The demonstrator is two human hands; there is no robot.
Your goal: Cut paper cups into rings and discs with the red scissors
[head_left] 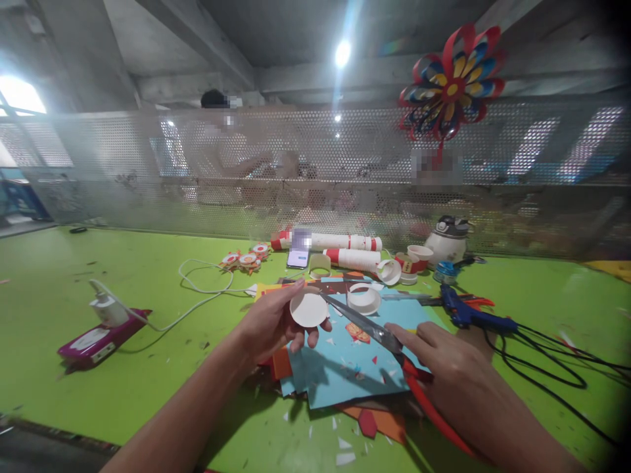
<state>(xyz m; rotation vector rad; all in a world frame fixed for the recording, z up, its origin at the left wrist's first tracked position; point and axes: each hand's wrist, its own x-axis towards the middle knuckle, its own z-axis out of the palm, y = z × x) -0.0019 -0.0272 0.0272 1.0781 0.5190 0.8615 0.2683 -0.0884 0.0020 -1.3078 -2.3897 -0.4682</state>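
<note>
Disc (309, 310) left of scissors (367, 323), both over paper (340, 374) on table (142, 263). Power strip (93, 345): left. Glue gun (456, 309): right. Phone (298, 257): far, before mesh screen (345, 154).

1. No words, brands or numbers could be read.
2. The upright smartphone with a pale, lit screen (298, 257) showed marks too blurred to read.
3. The small red paper cup with a cream label (409, 265) bore marks too small to read.

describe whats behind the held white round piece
Behind the white round piece, fingers of the left hand show, with light blue paper beyond; what the piece covers is hidden.
</note>
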